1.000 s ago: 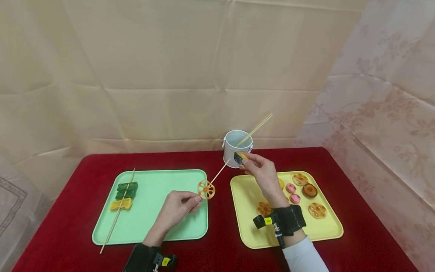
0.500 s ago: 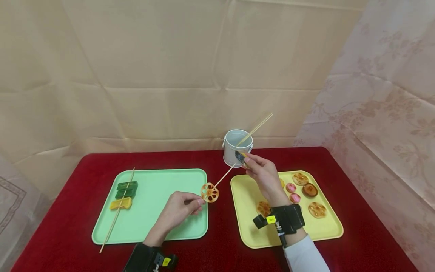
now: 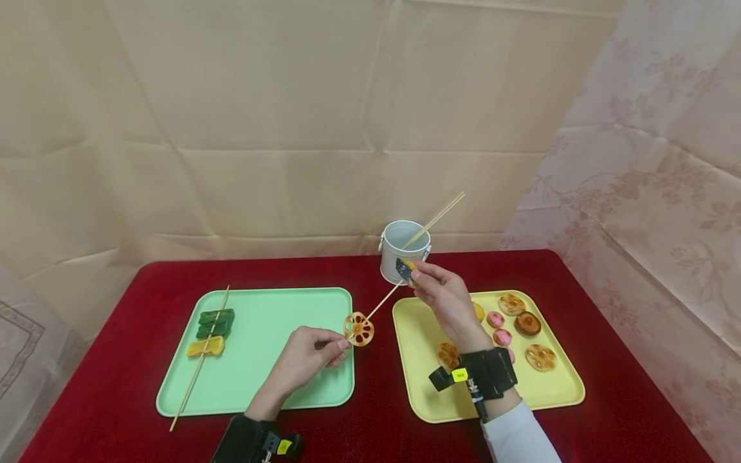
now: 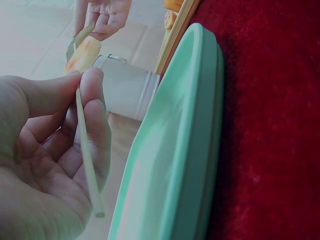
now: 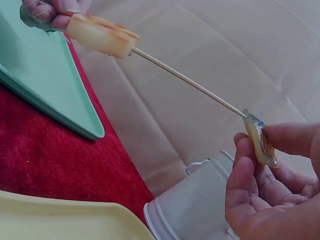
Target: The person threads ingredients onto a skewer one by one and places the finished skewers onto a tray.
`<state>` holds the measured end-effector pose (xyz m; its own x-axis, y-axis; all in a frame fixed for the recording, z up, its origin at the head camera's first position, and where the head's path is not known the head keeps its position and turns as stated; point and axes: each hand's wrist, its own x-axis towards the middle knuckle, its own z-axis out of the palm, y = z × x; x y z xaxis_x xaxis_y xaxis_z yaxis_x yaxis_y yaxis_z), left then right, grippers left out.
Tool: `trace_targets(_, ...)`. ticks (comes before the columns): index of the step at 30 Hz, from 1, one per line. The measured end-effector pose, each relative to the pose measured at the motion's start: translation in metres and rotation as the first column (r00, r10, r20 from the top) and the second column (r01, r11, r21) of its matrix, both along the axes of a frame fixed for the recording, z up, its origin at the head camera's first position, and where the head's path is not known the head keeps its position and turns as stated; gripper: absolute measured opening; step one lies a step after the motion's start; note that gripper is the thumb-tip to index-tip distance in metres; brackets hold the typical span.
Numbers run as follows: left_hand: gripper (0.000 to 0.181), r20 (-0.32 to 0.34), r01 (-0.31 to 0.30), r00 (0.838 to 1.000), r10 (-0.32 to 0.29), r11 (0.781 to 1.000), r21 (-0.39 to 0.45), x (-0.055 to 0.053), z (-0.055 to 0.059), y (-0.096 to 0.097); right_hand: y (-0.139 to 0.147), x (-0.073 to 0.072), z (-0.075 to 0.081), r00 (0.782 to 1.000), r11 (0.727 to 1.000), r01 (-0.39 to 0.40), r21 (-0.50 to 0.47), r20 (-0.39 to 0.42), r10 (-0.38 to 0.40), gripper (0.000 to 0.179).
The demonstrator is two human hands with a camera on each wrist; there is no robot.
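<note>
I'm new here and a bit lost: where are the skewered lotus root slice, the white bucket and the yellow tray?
Skewered lotus root slice (image 3: 358, 329): head view, the middle of its holed face.
White bucket (image 3: 391, 262): head view, its outer wall.
Yellow tray (image 3: 419, 344): head view, a bare patch of its floor.
</note>
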<state>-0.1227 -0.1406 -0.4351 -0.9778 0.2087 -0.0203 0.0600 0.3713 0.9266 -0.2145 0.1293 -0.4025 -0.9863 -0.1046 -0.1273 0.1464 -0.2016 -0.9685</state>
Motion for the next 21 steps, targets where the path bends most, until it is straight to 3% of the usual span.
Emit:
trace_targets(8,0.014,0.003,-0.009,1.000,0.009,1.000,0.008,0.0007,0.0004,-0.0004,0.0000,0.0018,0.0003,1.000,1.000,-0.014,0.020,-0.022,0.014,0.041)
trace_targets(21,0.016,0.002,-0.026,1.000,0.026,0.999,0.019,0.0011,0.0012,-0.0009,-0.0061,0.0059,-0.0007,0.989,0.983,-0.129,0.130,-0.057,0.138,0.044)
